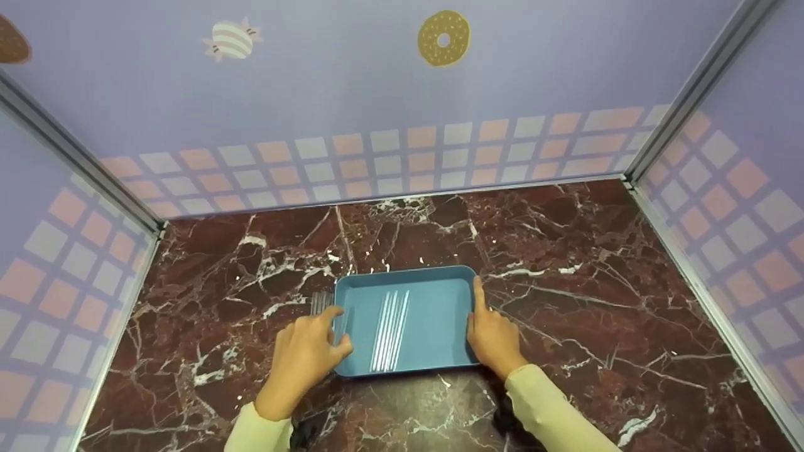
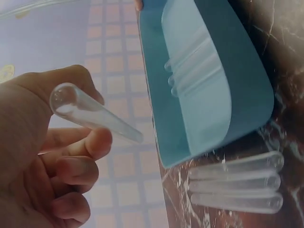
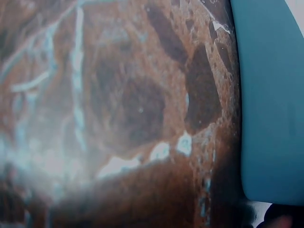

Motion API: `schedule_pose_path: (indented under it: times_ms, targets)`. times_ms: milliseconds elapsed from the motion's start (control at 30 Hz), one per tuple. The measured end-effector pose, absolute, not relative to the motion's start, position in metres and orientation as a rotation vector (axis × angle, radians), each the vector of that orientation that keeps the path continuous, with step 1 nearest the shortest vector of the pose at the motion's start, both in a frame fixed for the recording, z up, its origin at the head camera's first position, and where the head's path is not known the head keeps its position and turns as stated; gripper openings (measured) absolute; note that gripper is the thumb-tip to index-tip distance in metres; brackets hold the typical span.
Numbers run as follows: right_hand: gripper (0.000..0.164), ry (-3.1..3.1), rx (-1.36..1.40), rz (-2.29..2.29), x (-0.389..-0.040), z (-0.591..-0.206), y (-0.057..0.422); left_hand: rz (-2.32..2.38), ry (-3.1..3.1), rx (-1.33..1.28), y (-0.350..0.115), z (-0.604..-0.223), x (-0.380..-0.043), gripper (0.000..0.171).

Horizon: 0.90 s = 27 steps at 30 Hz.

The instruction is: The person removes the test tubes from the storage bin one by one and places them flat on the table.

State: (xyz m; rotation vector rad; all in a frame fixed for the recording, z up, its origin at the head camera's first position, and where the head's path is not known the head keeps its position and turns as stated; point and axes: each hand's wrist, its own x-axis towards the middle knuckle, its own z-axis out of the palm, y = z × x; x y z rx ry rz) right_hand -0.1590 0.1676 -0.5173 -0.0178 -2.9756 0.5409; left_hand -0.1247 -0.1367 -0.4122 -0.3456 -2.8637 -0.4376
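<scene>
My left hand (image 1: pixel 304 348) pinches a clear test tube (image 2: pixel 97 114) between thumb and forefinger, near the left rim of a blue tray (image 1: pixel 440 326). The tube is tilted, its rounded end toward the left wrist camera. Inside the tray several clear test tubes (image 1: pixel 391 333) lie side by side, slanting in the head view. Three more test tubes (image 2: pixel 237 183) lie in a row on the table outside the tray, partly behind my left hand in the head view. My right hand (image 1: pixel 495 336) grips the tray's right rim, thumb at the inner side and forefinger stretched along the edge.
The table (image 1: pixel 584 326) is dark red marble with white veins. A lilac back wall (image 1: pixel 339 81) with a checked band rises behind it, and side panels (image 1: pixel 747 188) close it in at left and right.
</scene>
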Motion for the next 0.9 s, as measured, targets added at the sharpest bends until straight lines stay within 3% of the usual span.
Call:
schedule_pose_path:
  times_ms: [900]
  targets:
    - [0.068, -3.004, -0.032, 0.551, -0.163, -0.515, 0.167, -0.476, -2.791, -0.210, -0.181, -0.423, -0.133, 0.032]
